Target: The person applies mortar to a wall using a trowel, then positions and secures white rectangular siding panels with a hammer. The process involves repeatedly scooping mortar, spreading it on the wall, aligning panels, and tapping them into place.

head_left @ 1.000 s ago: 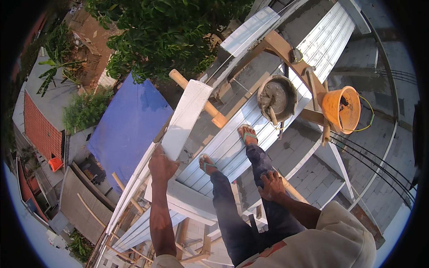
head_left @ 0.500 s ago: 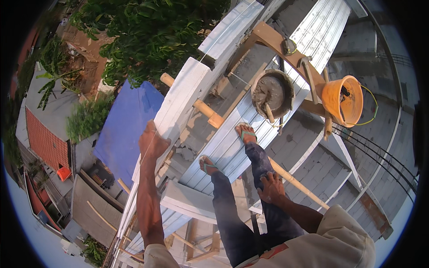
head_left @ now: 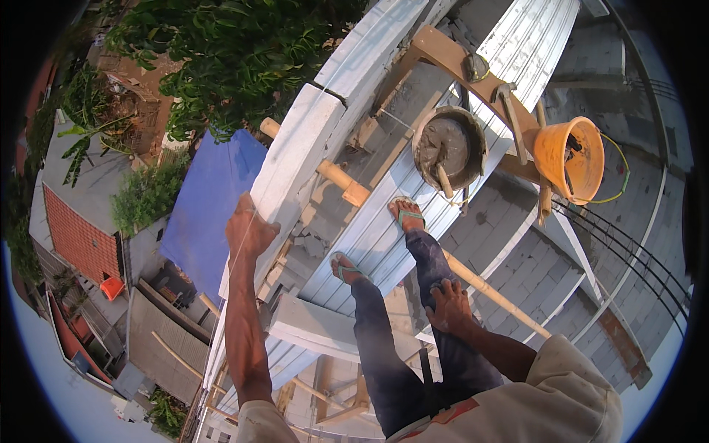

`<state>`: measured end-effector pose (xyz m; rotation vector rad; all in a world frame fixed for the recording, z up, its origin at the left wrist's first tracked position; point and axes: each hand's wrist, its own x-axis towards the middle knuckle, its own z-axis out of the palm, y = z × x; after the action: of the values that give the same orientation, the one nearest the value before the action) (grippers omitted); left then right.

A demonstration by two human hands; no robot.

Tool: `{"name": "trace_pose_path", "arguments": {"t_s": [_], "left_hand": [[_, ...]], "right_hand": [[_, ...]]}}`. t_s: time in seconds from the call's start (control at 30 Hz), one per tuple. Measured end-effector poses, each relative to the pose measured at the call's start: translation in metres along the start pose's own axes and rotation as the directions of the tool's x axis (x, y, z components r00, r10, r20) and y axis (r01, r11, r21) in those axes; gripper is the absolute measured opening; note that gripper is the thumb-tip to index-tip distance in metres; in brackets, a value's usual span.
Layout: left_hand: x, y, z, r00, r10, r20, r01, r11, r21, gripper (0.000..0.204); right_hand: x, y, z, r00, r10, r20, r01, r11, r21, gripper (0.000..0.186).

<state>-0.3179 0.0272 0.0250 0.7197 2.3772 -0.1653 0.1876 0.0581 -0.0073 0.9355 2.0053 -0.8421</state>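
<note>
My left hand (head_left: 252,227) grips the outer edge of a long white block (head_left: 299,151) on top of the wall, its thumb toward the inner side; the fingertips are hidden. The block's far end lies close to another white block (head_left: 369,44), with a thin dark gap between. A thin string runs along the blocks, past my left hand. My right hand (head_left: 447,304) rests on my right thigh, fingers spread, holding nothing.
My sandalled feet stand on a ribbed metal plank (head_left: 377,235). Ahead are a mortar bucket (head_left: 450,148) with a handled tool, a wooden trestle (head_left: 473,81) and an orange bucket (head_left: 569,159). A bamboo pole (head_left: 343,181) crosses the wall. Left of it is a drop to roofs.
The gap between the held block's far end and the block beyond has narrowed. The whole view has shifted slightly. My right hand stays on my thigh.
</note>
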Motion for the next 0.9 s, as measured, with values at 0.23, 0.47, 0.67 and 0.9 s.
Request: {"name": "trace_pose_path", "arguments": {"t_s": [0.23, 0.47, 0.67, 0.9], "left_hand": [[0.004, 0.0, 0.004, 0.996, 0.06, -0.059, -0.058, 0.998, 0.03, 0.073], [0.011, 0.002, 0.003, 0.999, 0.027, -0.043, -0.023, 0.996, 0.082, 0.081], [0.011, 0.007, -0.001, 1.0, -0.001, -0.031, 0.005, 0.99, 0.139, 0.083], [0.017, -0.01, 0.028, 0.978, 0.14, -0.155, -0.116, 0.982, 0.15, 0.089]], "right_hand": [[-0.001, 0.0, -0.004, 0.998, -0.047, -0.031, 0.047, 0.999, -0.012, 0.059], [-0.006, -0.006, -0.009, 0.992, -0.055, -0.115, 0.063, 0.996, 0.064, 0.054], [-0.005, 0.006, -0.01, 0.994, 0.005, -0.111, 0.009, 0.992, 0.124, 0.053], [0.092, 0.106, -0.033, 0.945, 0.209, -0.252, -0.008, 0.783, 0.622, 0.044]]}}
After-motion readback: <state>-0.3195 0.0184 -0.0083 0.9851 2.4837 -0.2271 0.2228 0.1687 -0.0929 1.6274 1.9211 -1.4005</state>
